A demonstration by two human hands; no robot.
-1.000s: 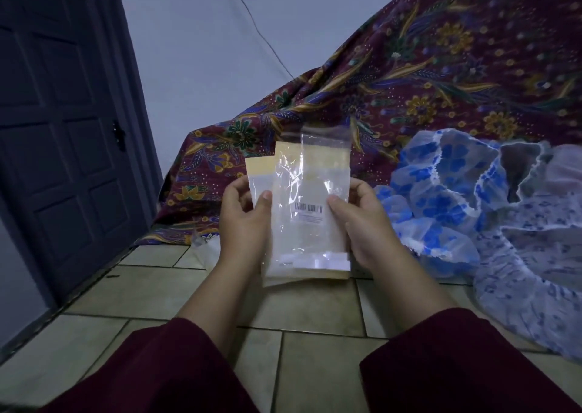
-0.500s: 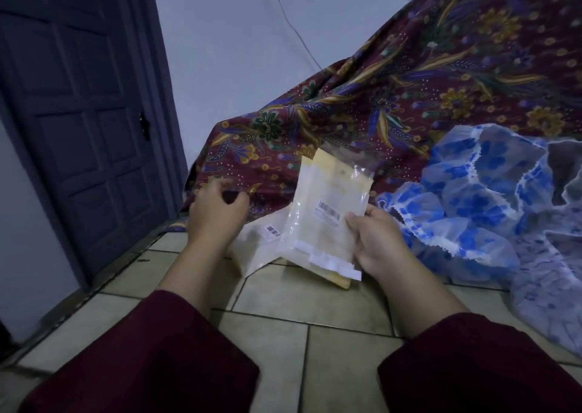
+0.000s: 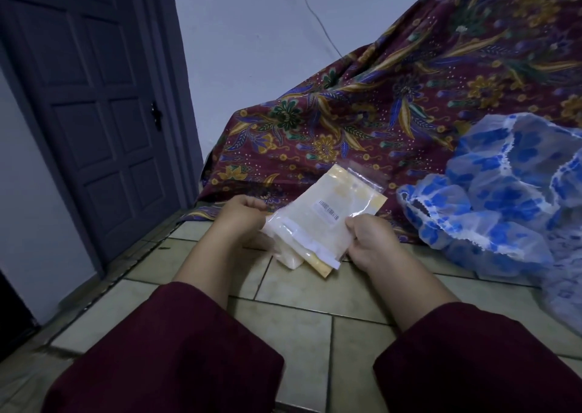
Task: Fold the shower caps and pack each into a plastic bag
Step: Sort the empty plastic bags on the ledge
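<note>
Two hands hold a small stack of clear plastic bags [image 3: 327, 217] just above the tiled floor [image 3: 308, 327], tilted so the barcode label faces up. The left hand [image 3: 242, 220] pinches the stack's left edge, likely to peel one bag free, while the right hand [image 3: 368, 239] grips the lower right corner to steady the rest. Blue-flowered shower caps [image 3: 497, 211] lie unfolded in a heap on the floor's right side, against the batik cloth [image 3: 409, 97], within reach for folding once a bag is separated.
</note>
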